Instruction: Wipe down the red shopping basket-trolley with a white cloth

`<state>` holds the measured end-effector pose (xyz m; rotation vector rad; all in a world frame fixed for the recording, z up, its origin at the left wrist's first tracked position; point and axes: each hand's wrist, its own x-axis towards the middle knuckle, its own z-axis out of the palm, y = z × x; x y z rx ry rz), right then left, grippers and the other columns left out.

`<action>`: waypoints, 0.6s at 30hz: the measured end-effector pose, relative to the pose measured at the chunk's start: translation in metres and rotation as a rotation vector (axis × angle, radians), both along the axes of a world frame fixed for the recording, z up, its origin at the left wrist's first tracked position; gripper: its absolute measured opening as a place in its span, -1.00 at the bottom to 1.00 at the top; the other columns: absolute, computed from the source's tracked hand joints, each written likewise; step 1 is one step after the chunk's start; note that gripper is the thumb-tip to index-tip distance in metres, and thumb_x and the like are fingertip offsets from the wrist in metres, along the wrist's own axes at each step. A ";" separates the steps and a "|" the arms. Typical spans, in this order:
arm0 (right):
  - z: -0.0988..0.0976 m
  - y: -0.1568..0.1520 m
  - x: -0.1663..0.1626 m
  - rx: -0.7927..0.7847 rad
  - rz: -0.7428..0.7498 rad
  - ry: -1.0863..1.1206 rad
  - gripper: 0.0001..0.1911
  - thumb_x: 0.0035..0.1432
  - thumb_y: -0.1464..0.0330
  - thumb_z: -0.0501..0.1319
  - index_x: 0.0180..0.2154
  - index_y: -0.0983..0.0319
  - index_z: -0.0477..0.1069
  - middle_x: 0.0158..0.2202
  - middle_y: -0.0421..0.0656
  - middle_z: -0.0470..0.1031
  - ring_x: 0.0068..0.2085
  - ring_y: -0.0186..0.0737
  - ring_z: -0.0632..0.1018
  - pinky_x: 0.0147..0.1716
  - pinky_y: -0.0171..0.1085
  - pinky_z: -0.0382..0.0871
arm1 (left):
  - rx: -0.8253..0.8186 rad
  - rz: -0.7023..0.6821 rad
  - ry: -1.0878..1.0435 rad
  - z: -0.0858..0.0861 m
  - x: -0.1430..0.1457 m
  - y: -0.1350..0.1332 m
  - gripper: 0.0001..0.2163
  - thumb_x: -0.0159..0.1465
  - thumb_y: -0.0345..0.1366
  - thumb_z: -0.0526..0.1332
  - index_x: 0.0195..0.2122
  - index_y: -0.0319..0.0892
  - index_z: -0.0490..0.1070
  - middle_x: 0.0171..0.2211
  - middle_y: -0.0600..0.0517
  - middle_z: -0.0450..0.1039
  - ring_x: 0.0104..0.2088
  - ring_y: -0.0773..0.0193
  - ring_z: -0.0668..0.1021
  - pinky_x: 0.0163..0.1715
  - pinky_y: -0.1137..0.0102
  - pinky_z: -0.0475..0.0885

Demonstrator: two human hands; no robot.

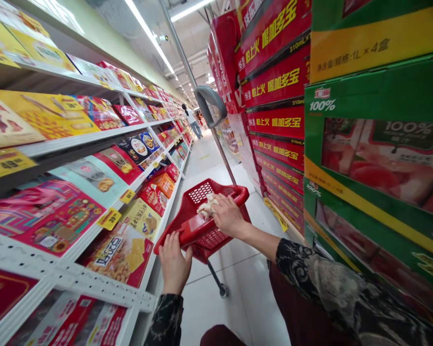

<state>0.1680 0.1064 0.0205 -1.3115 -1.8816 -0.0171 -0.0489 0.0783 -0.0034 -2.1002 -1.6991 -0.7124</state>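
A small red plastic shopping cart (pixel 198 226) with perforated walls stands low in front of me. My left hand (pixel 173 259) has its fingers hooked over the left end of the cart's red rim. In my right hand (pixel 228 214) is a crumpled white cloth or tissue (pixel 207 206), pressed against the top of the cart near the rim's right part. Part of the cloth is hidden under the fingers. Behind the cart a slanting metal pole (pixel 225 156) rises, with a grey loop handle (pixel 211 105) on it.
White shelves (pixel 104 134) full of boxed and bagged snacks line the left side. Stacked red drink cartons (pixel 277 120) and green juice boxes (pixel 375 96) form a wall close on the right. A person (pixel 194 122) stands far down the tiled aisle (pixel 204 163).
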 end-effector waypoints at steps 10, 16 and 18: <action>-0.002 -0.017 -0.054 0.055 0.214 -0.128 -0.65 0.17 0.35 0.08 0.02 0.12 0.34 0.23 -0.05 0.13 0.22 -0.02 0.13 0.14 0.05 -0.03 | -0.055 0.007 0.011 0.005 0.009 -0.007 -0.49 0.15 -0.24 0.09 0.14 -0.26 0.14 0.09 -0.25 0.28 0.16 -0.05 0.25 0.11 0.00 0.09; -0.011 -0.004 0.011 0.006 0.007 -0.011 -0.60 0.11 0.47 0.05 0.00 0.14 0.36 0.22 -0.08 0.15 0.22 -0.03 0.13 0.17 0.13 -0.16 | -0.076 0.011 0.036 0.008 0.010 -0.011 -0.51 0.17 -0.25 0.06 0.13 -0.31 0.16 0.11 -0.25 0.26 0.17 -0.02 0.23 0.14 0.03 0.07; -0.013 0.002 0.036 -0.013 -0.117 0.043 -0.61 0.11 0.48 0.04 -0.02 0.17 0.38 0.20 -0.07 0.18 0.22 -0.03 0.13 0.17 0.12 -0.16 | -0.068 0.022 0.026 0.008 0.014 -0.011 -0.49 0.15 -0.25 0.07 0.13 -0.32 0.16 0.12 -0.26 0.25 0.17 -0.03 0.23 0.15 0.03 0.06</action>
